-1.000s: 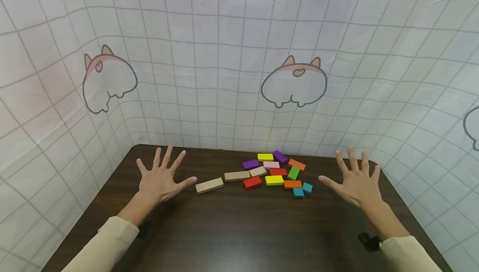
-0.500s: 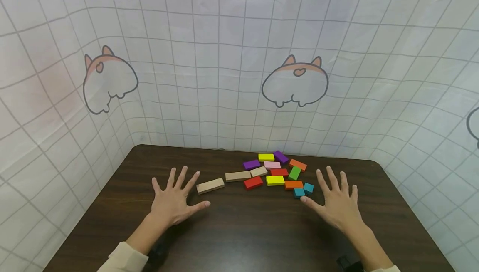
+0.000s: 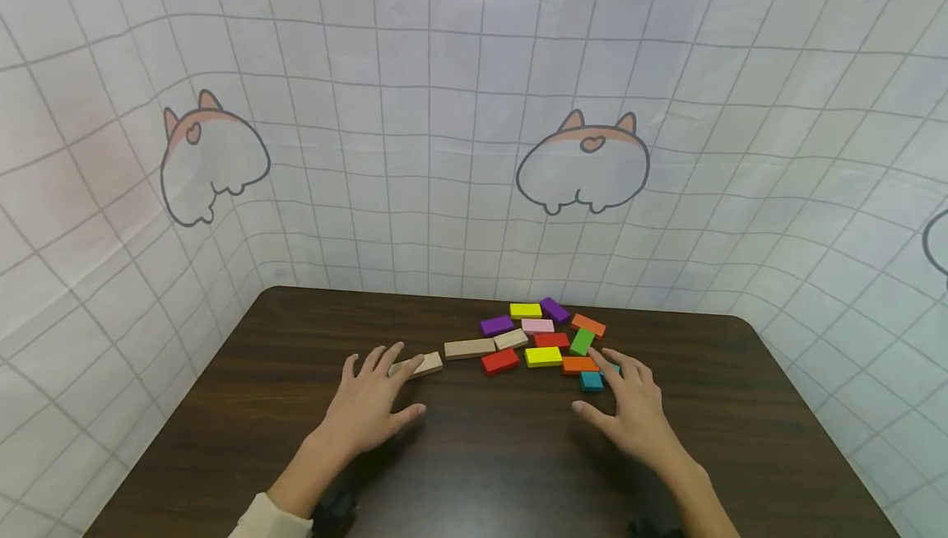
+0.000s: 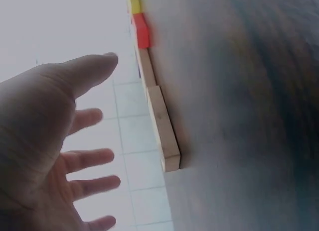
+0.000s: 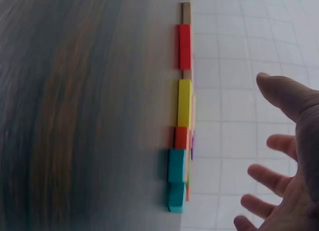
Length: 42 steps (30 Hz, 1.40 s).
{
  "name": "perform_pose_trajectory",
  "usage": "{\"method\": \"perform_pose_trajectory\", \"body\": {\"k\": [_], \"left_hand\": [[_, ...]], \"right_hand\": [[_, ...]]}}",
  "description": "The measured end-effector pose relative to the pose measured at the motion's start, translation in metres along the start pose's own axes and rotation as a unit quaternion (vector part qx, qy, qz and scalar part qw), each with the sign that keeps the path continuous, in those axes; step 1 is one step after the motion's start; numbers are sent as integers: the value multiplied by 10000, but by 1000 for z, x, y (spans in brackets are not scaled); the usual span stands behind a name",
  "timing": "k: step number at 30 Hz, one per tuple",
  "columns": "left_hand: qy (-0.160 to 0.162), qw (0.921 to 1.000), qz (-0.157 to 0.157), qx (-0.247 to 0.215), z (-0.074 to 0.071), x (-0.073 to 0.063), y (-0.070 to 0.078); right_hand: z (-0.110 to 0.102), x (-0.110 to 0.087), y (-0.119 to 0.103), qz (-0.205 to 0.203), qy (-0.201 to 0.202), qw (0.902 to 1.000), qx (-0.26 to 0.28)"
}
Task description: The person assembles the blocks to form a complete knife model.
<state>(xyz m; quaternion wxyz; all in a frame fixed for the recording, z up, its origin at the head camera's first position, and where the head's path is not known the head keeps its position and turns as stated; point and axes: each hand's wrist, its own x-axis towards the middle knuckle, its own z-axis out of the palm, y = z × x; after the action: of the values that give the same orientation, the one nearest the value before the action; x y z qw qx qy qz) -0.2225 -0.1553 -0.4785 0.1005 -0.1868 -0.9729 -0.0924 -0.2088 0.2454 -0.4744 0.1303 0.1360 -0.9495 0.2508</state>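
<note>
My left hand (image 3: 368,408) hovers with fingers extended beside a long plain wooden block (image 3: 429,364), partly covering its left end in the head view. In the left wrist view that block lies apart from the fingers. My right hand (image 3: 631,408) reaches toward the right end of the pile and holds nothing. Its fingertips overlap a small blue block in the head view; another blue block (image 3: 591,382) sits just left of them. An orange block (image 3: 578,365) and a green block (image 3: 581,342) lie close by. The right wrist view shows a gap between the fingers and the blocks.
More blocks lie flat around the middle: red (image 3: 499,361), yellow (image 3: 544,357), pink (image 3: 536,326), purple (image 3: 496,326) and a second long wooden one (image 3: 469,349). The dark brown table (image 3: 474,472) ends at a gridded white curtain (image 3: 415,192) on the back and sides.
Both hands have come inward from the table's sides and nearer the blocks, with their fingers less widely spread. The blocks have not moved.
</note>
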Motion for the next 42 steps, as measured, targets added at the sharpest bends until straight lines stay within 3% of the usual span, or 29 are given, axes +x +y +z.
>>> {"method": "perform_pose_trajectory", "body": {"k": [5,10,13,18,24,35,42], "left_hand": [[388,9984,-15,-419,1,9,-5],[554,9960,-272,-651,2,15,-18],[410,9956,-479,-692,4,18,-28],[-100,9923,-749,-984,9,24,-44],[-539,9833,-837,-1521,12,31,-59],[-536,9802,-722,-1767,17,40,-66],[-479,9740,-697,-2103,17,41,-66]], "right_hand": [[7,5,-2,-30,28,9987,505],[14,11,-6,-8,-85,9960,894],[18,16,-8,-3,-162,9930,1174],[26,26,-12,69,-327,9851,1689],[37,46,-18,72,-685,9736,2175],[64,90,-27,63,-1065,9733,2032],[77,115,-25,-10,-1148,9745,1926]]}}
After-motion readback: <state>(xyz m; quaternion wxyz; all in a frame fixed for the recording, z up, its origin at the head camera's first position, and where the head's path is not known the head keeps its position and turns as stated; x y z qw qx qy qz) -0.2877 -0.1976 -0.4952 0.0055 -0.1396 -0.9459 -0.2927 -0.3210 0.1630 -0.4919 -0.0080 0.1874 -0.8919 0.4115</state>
